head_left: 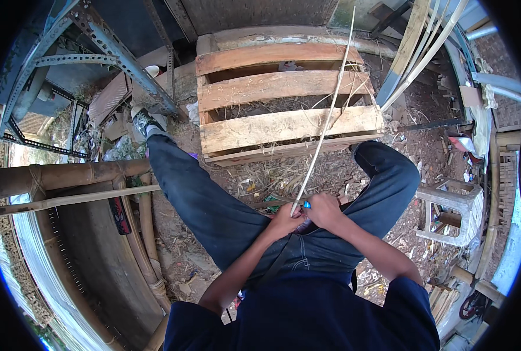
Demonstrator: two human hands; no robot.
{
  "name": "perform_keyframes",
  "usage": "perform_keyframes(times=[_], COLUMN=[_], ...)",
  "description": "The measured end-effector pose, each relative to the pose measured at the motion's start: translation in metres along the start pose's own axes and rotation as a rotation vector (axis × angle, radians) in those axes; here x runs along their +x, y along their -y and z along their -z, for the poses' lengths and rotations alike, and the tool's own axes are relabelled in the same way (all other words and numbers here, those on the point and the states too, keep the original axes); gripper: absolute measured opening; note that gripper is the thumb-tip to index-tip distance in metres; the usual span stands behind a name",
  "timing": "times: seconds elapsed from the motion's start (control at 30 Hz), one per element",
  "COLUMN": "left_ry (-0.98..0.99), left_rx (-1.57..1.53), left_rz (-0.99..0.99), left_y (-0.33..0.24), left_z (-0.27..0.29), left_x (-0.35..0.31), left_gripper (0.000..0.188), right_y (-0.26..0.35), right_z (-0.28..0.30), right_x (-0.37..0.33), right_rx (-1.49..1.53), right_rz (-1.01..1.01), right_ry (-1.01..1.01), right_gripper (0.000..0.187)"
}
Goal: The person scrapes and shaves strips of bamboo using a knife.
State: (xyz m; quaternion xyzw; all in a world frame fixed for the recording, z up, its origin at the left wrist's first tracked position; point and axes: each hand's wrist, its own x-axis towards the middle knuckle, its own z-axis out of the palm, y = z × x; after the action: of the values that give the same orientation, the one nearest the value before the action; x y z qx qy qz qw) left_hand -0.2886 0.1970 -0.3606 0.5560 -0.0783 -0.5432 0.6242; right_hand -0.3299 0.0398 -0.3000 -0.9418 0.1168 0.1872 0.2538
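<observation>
A long, pale bamboo strip (pixel 325 131) slants up from my lap and across the wooden slatted crate in front of me. My left hand (pixel 284 222) is closed round its lower end. Close against it on the right, my right hand (pixel 326 212) grips what looks like a knife (pixel 307 205) with a bright blue part at the handle. A thin dark edge reaches left from there, close to the strip. The fingers partly hide where tool and strip meet. Both hands are between my thighs.
The slatted crate (pixel 289 121) stands ahead, with fibres and shavings on it. A worn stool (pixel 452 210) is at right. Bamboo poles (pixel 67 177) and a bench-like frame lie left. A perforated metal frame (pixel 120 55) rises far left; long strips (pixel 427 50) lean far right. Debris litters the ground.
</observation>
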Motion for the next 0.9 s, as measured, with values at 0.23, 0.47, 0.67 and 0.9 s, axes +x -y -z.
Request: perform_keyframes(times=[0.23,0.47,0.67,0.9], left_ry=[-0.032,0.010,-0.048,-0.258], left_rx=[0.149,0.207,0.163,0.597], left_rz=[-0.180,-0.139,-0.145,-0.214], left_y=[0.013,0.017,0.006,0.023], left_z=[0.005,-0.011,-0.008,-0.010], left_x=[0.012,-0.014,0.002,0.004], left_gripper=[0.027,0.028,0.027,0.036], right_y=[-0.020,-0.123,-0.068,-0.018], right_z=[-0.001,0.105,0.027,-0.007], right_x=[0.031,0.090,0.047,0.007], right_rx=[-0.274,-0.380,-0.120,-0.191], right_rz=[0.152,-0.345,-0.224,-0.083], right_ry=[-0.071,-0.467,-0.233,-0.066], right_gripper=[0.017,0.023,0.023,0.021])
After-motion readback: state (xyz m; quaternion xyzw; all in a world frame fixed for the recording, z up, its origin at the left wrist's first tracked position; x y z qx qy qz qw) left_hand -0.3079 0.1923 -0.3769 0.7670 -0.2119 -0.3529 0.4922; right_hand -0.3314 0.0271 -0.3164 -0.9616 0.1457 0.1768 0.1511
